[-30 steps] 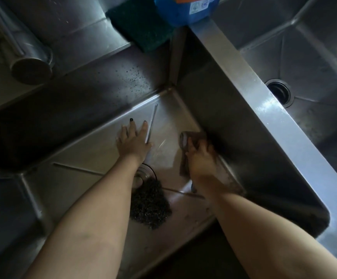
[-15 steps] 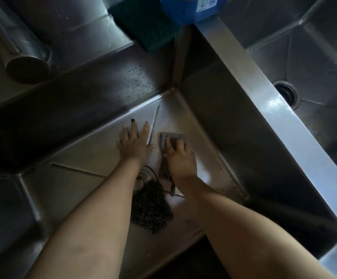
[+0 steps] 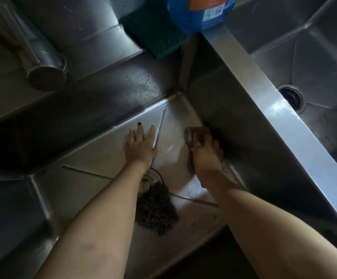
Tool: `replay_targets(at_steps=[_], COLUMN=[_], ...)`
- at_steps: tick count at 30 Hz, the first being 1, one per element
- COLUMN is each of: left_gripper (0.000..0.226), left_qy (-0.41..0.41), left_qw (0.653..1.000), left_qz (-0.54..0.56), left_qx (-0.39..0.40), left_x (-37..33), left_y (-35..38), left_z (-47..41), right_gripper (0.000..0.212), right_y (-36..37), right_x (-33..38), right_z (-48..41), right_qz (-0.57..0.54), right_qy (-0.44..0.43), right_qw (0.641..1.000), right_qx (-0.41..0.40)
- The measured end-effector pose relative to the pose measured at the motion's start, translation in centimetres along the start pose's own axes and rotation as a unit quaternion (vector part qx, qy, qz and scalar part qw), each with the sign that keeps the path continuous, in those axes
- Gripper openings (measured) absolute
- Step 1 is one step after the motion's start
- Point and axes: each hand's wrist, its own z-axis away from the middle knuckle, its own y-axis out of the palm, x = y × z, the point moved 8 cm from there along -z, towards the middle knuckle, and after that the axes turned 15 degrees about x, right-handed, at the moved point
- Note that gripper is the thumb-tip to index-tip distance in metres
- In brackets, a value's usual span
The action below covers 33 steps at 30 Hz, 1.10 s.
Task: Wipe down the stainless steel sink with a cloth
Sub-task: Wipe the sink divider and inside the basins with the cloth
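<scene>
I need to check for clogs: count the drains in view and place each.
2. The near drain sits in the basin being wiped, partly hidden by the left forearm and a dark scourer; the right drain is in the neighbouring basin.

My right hand covered most of the cloth. My fingers blurred into the dark sink wall, so I couldn't tell if they curled round it. My left forearm and the scourer hid much of the drain, and the top edge cut off the blue bottle.
</scene>
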Motion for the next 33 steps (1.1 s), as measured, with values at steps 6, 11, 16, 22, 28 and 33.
replay_targets(at_steps=[6, 11, 16, 22, 28, 33], left_gripper=[0.067, 0.061, 0.056, 0.056, 0.059, 0.062], left_qy=[0.02, 0.073, 0.084, 0.109, 0.167, 0.179], left_qw=[0.999, 0.996, 0.995, 0.993, 0.986, 0.978], left_qz=[0.03, 0.048, 0.044, 0.018, -0.02, -0.097], left_qx=[-0.002, -0.002, -0.043, -0.044, 0.003, 0.045], left_x=[0.2, 1.3, 1.6, -0.5, -3.9, -6.3], left_y=[-0.2, -0.1, 1.5, 2.1, 2.3, 4.3], left_z=[0.2, 1.4, 3.5, 4.5, 3.6, 2.8], right_gripper=[0.05, 0.045, 0.045, 0.045, 0.042, 0.057], right_y=[2.3, 2.7, 2.2, 1.8, 3.2, 6.3], right_x=[0.5, 2.1, 3.2, 2.5, -0.8, -2.6], right_z=[2.8, 3.2, 3.1, 4.5, 7.8, 10.9], right_qz=[-0.043, -0.087, -0.096, -0.071, -0.165, -0.283], right_qy=[0.016, -0.013, -0.043, -0.02, 0.103, 0.221], right_qw=[0.998, 0.996, 0.994, 0.996, 0.979, 0.93], right_qx=[0.034, 0.025, 0.019, 0.047, 0.062, 0.083])
